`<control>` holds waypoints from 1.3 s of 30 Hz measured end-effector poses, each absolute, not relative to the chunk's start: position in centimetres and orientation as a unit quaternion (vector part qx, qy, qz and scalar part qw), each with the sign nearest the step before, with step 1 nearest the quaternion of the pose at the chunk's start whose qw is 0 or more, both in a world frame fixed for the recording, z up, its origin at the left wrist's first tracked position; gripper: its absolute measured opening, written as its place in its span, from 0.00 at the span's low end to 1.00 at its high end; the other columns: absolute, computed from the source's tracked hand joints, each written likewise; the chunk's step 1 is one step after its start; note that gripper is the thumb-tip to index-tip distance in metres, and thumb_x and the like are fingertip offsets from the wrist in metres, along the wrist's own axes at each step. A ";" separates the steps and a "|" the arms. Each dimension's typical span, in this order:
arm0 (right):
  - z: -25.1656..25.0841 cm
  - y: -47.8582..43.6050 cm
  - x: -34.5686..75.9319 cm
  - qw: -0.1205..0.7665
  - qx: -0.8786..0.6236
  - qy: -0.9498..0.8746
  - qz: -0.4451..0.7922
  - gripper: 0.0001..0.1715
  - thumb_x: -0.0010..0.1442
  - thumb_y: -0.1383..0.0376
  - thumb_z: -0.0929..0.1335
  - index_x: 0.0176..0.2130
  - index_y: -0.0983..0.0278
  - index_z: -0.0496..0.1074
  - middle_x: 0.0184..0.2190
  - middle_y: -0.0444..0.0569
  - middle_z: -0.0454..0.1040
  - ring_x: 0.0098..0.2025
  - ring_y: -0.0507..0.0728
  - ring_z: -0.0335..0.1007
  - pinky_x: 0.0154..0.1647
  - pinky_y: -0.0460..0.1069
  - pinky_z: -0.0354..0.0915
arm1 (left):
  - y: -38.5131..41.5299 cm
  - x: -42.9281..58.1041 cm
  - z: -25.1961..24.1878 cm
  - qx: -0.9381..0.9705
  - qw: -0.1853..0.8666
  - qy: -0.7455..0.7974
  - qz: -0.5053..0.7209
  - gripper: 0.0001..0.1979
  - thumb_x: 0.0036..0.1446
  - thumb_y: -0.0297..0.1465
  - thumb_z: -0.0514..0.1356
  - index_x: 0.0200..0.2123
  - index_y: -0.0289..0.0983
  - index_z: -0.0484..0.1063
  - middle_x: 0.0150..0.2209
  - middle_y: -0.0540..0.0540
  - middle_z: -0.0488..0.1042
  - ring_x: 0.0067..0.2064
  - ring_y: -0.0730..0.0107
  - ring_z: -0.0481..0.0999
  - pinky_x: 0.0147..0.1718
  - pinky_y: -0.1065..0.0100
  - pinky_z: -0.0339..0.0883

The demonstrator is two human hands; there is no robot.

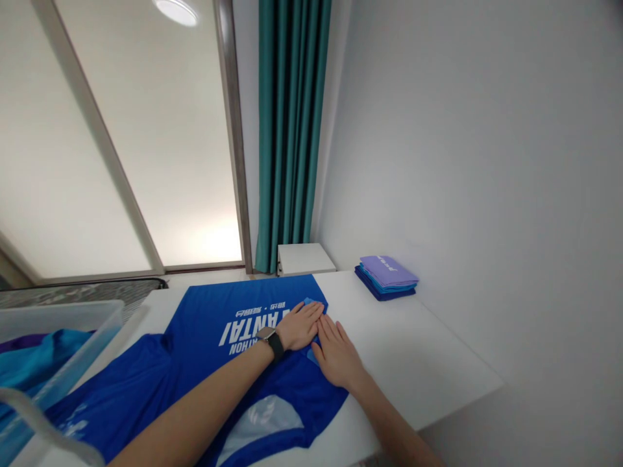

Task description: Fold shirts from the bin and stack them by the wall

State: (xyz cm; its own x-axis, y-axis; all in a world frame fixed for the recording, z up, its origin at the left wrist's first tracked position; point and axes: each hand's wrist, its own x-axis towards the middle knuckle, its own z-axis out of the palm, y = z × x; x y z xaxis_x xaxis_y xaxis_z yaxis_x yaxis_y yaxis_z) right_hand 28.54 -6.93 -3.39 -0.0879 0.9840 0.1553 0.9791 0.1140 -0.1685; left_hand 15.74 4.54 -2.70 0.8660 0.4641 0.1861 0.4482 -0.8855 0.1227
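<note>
A blue T-shirt [209,344] with white lettering lies spread on the white table, its collar toward me and one side partly folded inward. My left hand [300,326], with a dark watch on the wrist, rests flat on the shirt beside the lettering. Right beside it, my right hand [338,353] lies flat over the folded edge, fingers stretched out. The two hands meet at the fingertips. Under them, part of the fold is hidden.
A stack of folded clothes [387,275], purple on top, sits at the table's far right against the wall. On the left stands a clear plastic bin [109,318] holding teal and purple clothes. Beyond the table are a white cabinet [305,258] and a green curtain [292,130].
</note>
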 end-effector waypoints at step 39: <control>-3.6 -6.4 29.6 0.232 -0.661 -0.702 0.131 0.37 0.68 0.50 0.53 0.67 0.68 0.54 0.68 0.54 0.48 0.70 0.59 0.40 0.70 0.60 0.37 | 4.3 10.0 -3.1 0.959 0.031 0.260 0.112 0.29 0.68 0.44 0.42 0.67 0.38 0.52 0.68 0.41 0.53 0.68 0.61 0.52 0.65 0.53 0.42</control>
State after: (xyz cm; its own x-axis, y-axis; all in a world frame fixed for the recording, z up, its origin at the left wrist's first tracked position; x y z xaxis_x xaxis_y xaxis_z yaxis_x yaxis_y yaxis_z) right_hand 29.61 -6.45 -3.56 -0.0187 0.9882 0.1522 0.8673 0.0918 -0.4893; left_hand 10.02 4.29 -3.14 0.8397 0.5054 0.1986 0.4915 -0.8629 0.1175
